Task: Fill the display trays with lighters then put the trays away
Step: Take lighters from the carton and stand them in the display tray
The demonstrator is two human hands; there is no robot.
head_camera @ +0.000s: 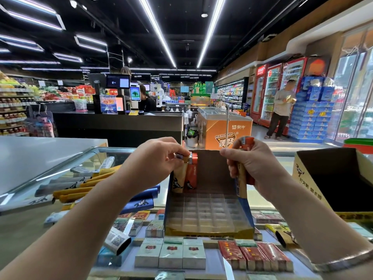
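Two slim plastic lighters point(184, 174) stand in the blue-and-gold cardboard display tray point(209, 215).
Left hand point(159, 158) pinches one's cap; right hand point(252, 164) grips several. Light, slick: hold by tops.

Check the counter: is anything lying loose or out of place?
Yes. Loose lighters lie scattered flat on the glass counter left of the tray, unslotted. The tray's grid is nearly empty, with two lighters standing at its back-left.

Left hand point(159, 158): forearm extended forward, fingers curled downward, fingertips pinching.
Right hand point(252, 160): forearm extended forward, fingers and thumb curled in a grip.
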